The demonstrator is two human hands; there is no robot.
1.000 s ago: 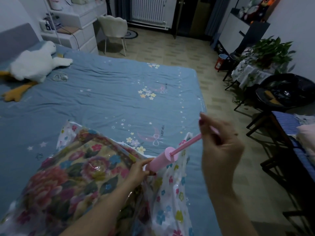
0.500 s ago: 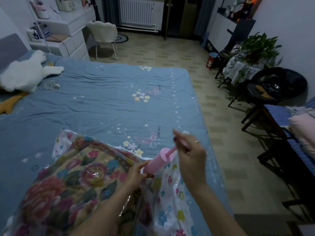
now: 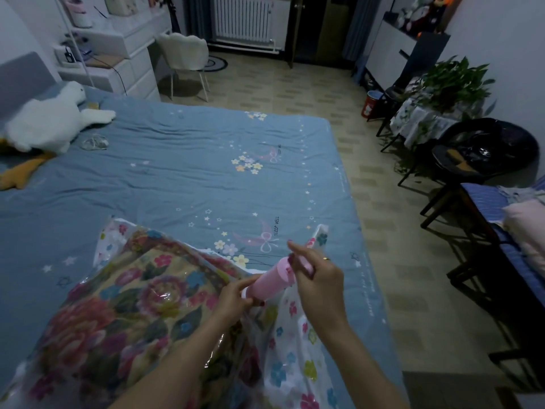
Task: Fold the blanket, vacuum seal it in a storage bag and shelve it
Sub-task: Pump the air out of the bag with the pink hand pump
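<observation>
A folded floral blanket [image 3: 124, 314] lies inside a clear storage bag [image 3: 295, 364] printed with small flowers, at the near edge of the blue bed [image 3: 182, 178]. A pink hand pump [image 3: 269, 283] stands tilted on the bag. My left hand [image 3: 233, 299] grips the base of the pump's barrel against the bag. My right hand [image 3: 317, 276] is closed around the pump's handle, pressed down close to the barrel's top, so almost no rod shows.
A white plush goose [image 3: 50, 125] and a small coiled cable [image 3: 94, 142] lie at the far left of the bed. Beyond it stand a white dresser [image 3: 124, 54] and chair [image 3: 182, 54]. On the right are a plant [image 3: 448, 84], a black chair [image 3: 483, 152] and a bench with bedding [image 3: 519, 228].
My right hand has pushed the pump handle down from fully drawn out to nearly against the barrel. The left hand stayed on the pump's base. The camera tilted slightly.
</observation>
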